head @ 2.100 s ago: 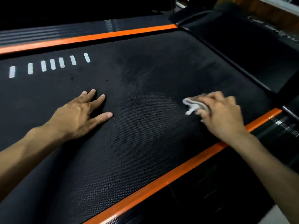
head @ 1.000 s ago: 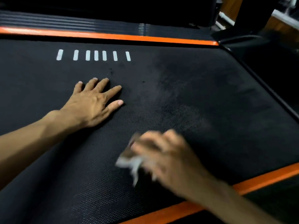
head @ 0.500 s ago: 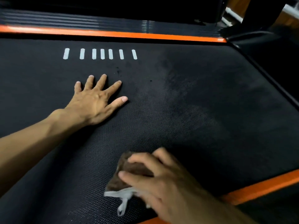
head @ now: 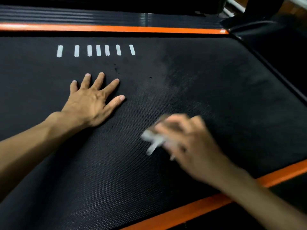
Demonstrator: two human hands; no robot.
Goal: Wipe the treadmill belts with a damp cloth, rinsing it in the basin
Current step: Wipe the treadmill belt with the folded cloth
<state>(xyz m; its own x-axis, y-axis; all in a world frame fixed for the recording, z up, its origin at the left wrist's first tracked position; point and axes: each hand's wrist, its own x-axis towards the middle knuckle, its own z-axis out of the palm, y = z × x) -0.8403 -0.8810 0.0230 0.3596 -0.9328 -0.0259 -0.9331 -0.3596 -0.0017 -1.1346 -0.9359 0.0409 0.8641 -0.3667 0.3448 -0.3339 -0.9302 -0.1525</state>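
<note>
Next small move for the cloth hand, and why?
Probably sweep the cloth up the treadmill belt toward the greyish dusty patch. The right hand grips the cloth low on the belt, blurred mid-stroke, and that patch and the dark specks look unwiped. The left hand rests flat, bracing, clear of that path.
</note>
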